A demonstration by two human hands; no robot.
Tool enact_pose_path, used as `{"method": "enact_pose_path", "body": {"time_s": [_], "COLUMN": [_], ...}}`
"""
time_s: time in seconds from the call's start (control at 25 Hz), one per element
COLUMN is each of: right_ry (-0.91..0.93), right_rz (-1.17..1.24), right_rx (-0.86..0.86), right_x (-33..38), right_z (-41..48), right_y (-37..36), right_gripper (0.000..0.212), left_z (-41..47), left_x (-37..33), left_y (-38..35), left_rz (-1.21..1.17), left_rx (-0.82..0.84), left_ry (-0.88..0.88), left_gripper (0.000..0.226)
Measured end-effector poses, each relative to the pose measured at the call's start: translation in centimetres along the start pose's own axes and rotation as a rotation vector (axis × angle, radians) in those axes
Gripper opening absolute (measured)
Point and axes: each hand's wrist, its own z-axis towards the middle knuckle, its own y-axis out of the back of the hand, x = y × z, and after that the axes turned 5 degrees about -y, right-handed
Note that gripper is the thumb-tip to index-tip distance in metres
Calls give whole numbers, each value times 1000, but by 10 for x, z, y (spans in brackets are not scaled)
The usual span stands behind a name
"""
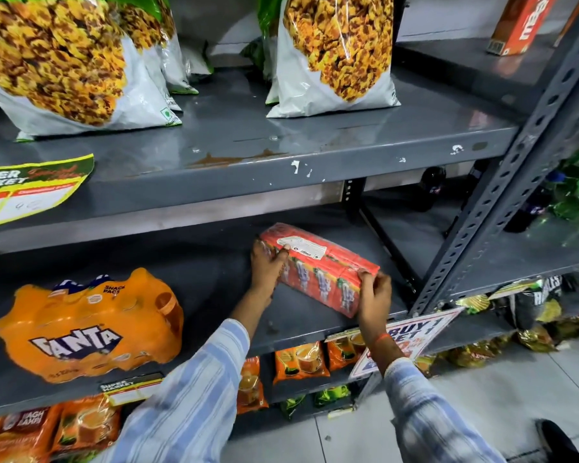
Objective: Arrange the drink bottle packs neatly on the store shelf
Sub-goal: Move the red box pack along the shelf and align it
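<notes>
A red-orange shrink-wrapped drink pack [321, 265] with a white label on top lies slanted on the middle grey shelf [214, 272], toward its right end. My left hand [267, 265] grips the pack's far left end. My right hand [375, 297] pinches its near right corner by the shelf's front edge. An orange Fanta bottle pack [87, 324] sits on the same shelf to the left, apart from both hands.
Large snack bags [335, 51] stand on the upper shelf [248, 142]. An orange carton [522, 25] is at the top right. Tea packets [301, 360] fill the shelf below. A slotted grey upright [502, 182] rises right of the pack. A "Buy 1" sign [415, 332] hangs by my right wrist.
</notes>
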Motion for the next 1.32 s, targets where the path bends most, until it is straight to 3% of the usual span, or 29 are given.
{"method": "enact_pose_path", "body": {"time_s": [0.08,0.16,0.28,0.36,0.44,0.52,0.6,0.68,0.76,0.8,0.88,0.96,1.16,1.32], "right_ry": [-20,16,148,222,290,351,343,333,280,222,32,-114,41,71], "right_rz": [24,-2,-95,-182,-277,-293,-224,-184,-278,-322,-255,-141,-66,-56], "right_rx": [48,15,2,94,253,363,294,70,-30,-3,131,226,-25,-79], "right_x": [3,0,-15,-26,-30,-27,-14,3,22,33,51,59,26,20], "right_z": [-2,-11,-42,-69,-90,-96,-82,-50,-9,10,39,48,17,3], "right_y": [2,5,5,-5,-20,-34,-35,-27,-18,-16,-17,-20,3,21], "right_gripper": [38,29,34,32,22,18,21,17,29,42,58,51,35,39], "left_z": [-9,-30,-43,-21,4,15,14,-9,-39,-44,-40,-30,-22,-33], "left_x": [3,5,11,1,-24,-50,-55,-32,-4,6,12,7,4,14], "left_y": [-10,-33,-53,-36,-9,6,5,0,1,5,16,28,43,36], "left_rz": [145,68,-34,25,245,536,728,945,931,863,745,677,573,575], "left_rx": [-145,-116,82,276,613,785,664,369,193,163,203,298,531,565], "left_ry": [60,68,43,-34,-65,-76,-162,-154,-129,-161,-220,-244,-280,-332], "left_gripper": [74,74,80,68,63,62,61,83,97,95,91,91,89,92]}}
